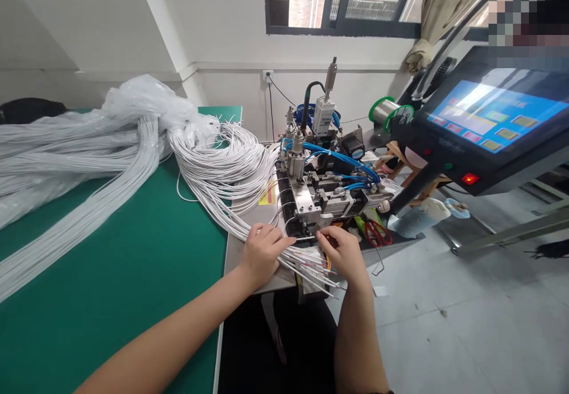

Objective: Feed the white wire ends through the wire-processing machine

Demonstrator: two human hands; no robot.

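Observation:
A single white cable (304, 239) runs between my two hands at the front of a soldering machine (306, 201). My left hand (263, 255) is closed on it, thumb and forefinger near its left part, and the palm rests over a bundle of white cables (237, 225). With thumb and fingertips pinched together, my right hand (343, 250) holds the cable's right end. Loose cable ends (313, 263) with reddish wire tips fan out below and between the hands. The fingers hide the cable's very tip.
More white cables in clear plastic (146, 101) lie across the green table mat (178, 287). Right of the machine are red-handled scissors (377, 233), a wire spool (384, 112) and a lit touchscreen (498, 112) with a red light. Blue air hoses (342, 157) cross the machine's top.

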